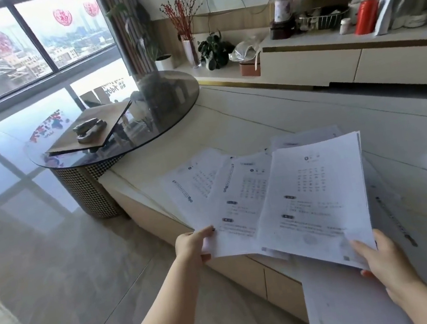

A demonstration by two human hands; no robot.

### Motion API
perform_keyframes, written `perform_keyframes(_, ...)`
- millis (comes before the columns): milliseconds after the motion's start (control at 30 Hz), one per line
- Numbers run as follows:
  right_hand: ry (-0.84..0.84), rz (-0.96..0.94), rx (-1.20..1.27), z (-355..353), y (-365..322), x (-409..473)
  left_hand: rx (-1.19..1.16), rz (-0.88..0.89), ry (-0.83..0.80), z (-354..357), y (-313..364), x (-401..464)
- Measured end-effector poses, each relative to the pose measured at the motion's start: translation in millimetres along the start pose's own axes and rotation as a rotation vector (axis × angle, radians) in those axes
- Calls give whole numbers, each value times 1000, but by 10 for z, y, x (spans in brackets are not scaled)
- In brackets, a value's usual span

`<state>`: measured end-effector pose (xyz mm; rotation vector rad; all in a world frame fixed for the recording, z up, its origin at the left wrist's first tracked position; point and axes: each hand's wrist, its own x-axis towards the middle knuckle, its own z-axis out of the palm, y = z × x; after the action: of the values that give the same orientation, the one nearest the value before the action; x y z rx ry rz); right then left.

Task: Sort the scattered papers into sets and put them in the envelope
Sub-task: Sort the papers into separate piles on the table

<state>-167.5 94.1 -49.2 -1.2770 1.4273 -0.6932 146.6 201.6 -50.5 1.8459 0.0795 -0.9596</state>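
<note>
A large window point(25, 42) with red paper cut-outs is seen at the far left, above a glossy tiled floor point(55, 252). A round dark glass table point(172, 112) is set against the end of a low pale marble-topped bench point(255, 117); on the glass a brown envelope point(102, 122) is laid, with a stapler point(89, 128) resting on it. Printed papers point(239, 199) are fanned over the near edge of the bench. Their lower left corner is pinched by the left hand point(191, 247), thumb on top. A separate sheaf point(313, 197) is gripped at its lower right corner by the right hand point(385, 261), thumb above and fingers beneath. More sheets point(350, 302) are spread under and right of it. A long cabinet point(330, 63) along the back wall is crowded with plants, jars and a red canister point(366, 15).
</note>
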Motion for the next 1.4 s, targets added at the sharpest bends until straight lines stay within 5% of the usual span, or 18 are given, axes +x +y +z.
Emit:
perform_keyframes(167, -11, 11, 33, -15, 6, -3, 1, 103, -115, -89, 40, -48)
perform_keyframes(433, 21, -90, 43, -199, -315, -11, -41, 506, 147, -742, 639, -328)
perform_keyframes(533, -39, -131, 19, -284, -489, -83, -182, 555, 94, -813, 876, -566)
perform_keyframes(800, -94, -46, 65, -830, -573, -513, -16, 549, -308, 35, 608, -1274)
perform_keyframes(1233, 200, 224, 201, -1826, 451, -798, 340, 378, -525, 1422, -660, -1663)
perform_keyframes(1400, 2, 167, 285, -1988, 456, -676, 569, 394, -616, 1698, -754, -1757)
